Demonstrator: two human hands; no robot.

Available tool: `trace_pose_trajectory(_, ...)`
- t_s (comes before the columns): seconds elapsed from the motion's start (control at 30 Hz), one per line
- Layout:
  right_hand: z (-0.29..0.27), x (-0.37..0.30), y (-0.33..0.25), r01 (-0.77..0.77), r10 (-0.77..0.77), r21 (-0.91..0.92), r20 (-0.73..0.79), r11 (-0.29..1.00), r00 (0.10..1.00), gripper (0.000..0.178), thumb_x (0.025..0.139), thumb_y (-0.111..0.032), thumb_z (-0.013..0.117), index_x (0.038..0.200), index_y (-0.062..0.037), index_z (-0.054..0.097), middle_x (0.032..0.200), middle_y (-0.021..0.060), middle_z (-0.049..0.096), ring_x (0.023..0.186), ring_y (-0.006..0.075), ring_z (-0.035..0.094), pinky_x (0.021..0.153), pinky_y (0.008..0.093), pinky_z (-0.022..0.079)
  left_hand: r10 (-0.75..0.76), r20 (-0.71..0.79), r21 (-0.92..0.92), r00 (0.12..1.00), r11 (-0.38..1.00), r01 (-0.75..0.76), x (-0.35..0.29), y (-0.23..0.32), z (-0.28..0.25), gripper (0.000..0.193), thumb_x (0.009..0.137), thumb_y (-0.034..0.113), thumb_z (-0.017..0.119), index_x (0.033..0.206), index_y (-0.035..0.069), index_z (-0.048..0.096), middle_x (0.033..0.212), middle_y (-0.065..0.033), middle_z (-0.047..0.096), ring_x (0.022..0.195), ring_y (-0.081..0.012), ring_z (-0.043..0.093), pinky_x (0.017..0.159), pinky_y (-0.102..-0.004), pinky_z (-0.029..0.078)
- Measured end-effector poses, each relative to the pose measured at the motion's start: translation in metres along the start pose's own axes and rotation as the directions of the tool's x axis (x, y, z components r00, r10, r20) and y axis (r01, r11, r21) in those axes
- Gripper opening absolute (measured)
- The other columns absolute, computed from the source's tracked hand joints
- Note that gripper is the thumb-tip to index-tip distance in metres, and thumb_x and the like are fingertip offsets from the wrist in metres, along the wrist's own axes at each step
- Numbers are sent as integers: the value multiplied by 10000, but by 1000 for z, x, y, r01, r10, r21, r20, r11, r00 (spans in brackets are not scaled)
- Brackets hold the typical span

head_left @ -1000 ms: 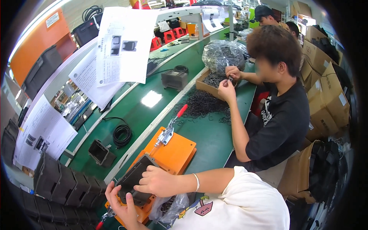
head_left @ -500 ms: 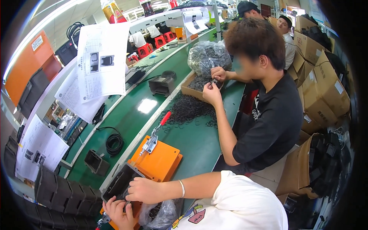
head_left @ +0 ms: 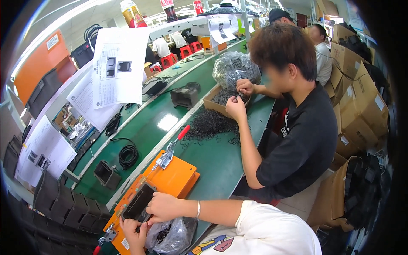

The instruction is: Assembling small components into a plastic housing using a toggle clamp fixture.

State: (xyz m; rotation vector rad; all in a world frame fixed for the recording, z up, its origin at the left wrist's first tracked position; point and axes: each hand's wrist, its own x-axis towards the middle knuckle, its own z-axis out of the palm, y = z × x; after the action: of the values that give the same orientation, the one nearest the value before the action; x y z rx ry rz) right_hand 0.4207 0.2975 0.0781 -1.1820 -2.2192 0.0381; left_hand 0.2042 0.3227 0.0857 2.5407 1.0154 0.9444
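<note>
A dark grey, open-topped plastic housing (head_left: 141, 201) sits on an orange fixture (head_left: 176, 173) near the belt's edge, at the lower left. My right hand (head_left: 163, 208) grips its near side, with fingers curled over the rim. At the lower corner, my left hand (head_left: 133, 234) has thumb and fingers bent against the same housing; the palm side is hidden. A metal toggle clamp with a red handle (head_left: 184, 132) stands at the fixture's far end, and another clamp (head_left: 109, 233) is at its near end. Just below my hands lies a clear plastic bag (head_left: 173, 236) with small black parts inside.
Across the green conveyor (head_left: 221, 157) lie a loose black pile of thin parts (head_left: 208, 125), a coiled cable (head_left: 127, 155) and other housings (head_left: 107, 174). A co-worker in black (head_left: 293, 127) handles small parts over a cardboard box (head_left: 216, 106). Stacked housings (head_left: 63, 204) stand left; printed sheets (head_left: 119, 68) hang above.
The housing has gone from being held tilted over the fixture to sitting lower on it, showing more orange base. My left hand has shifted off its outer side to the near corner.
</note>
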Motion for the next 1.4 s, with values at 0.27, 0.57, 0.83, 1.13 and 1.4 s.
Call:
trace_pose_trajectory(0.27, -13, 0, -7, 35, -32, -61, 51, 998, 998, 473, 638, -502, 731, 754, -58, 619, 731, 82, 637, 729, 258, 623, 721, 351, 416, 110, -39, 113, 993, 988, -105, -8, 11, -6, 576, 679, 576, 686, 713, 25, 522, 812, -129, 532, 846, -307, 540, 1015, -561, 263)
trace_pose_trajectory(0.57, -5, 1, -2, 4, 1, -86, 51, 996, 999, 444, 630, -472, 749, 759, -73, 606, 746, 74, 634, 759, 249, 623, 746, 353, 426, 35, -11, 62, 999, 998, -34, -5, 7, -4, 451, 629, 435, 770, 707, 31, 586, 741, -102, 543, 879, -290, 542, 1042, -560, 237)
trace_pose_trajectory(0.83, -1, -3, 0, 19, -18, -70, 4, 997, 1000, 432, 627, -463, 742, 757, -77, 599, 740, 65, 622, 744, 252, 611, 742, 356, 418, 45, 0, 53, 999, 998, -45, -7, 9, -2, 383, 657, 355, 728, 739, 26, 552, 748, -99, 512, 872, -298, 524, 1044, -527, 253)
trace_pose_trajectory(1.13, -1, -3, 0, 6, -7, -28, -62, 1000, 998, 427, 565, -455, 765, 700, -76, 620, 681, 61, 624, 702, 255, 602, 720, 344, 396, 104, 26, 76, 994, 991, -106, -8, 4, 1, 357, 691, 313, 712, 794, 26, 527, 817, -133, 505, 877, -325, 512, 1031, -518, 262)
trace_pose_trajectory(1.4, 5, -1, 0, -21, 18, -54, -43, 998, 999, 420, 533, -448, 757, 702, -75, 662, 664, 61, 631, 669, 243, 596, 702, 335, 382, 291, 37, 108, 956, 950, -294, -5, 2, -3, 327, 810, 309, 679, 783, 12, 545, 733, -132, 502, 757, -324, 490, 807, -462, 345)
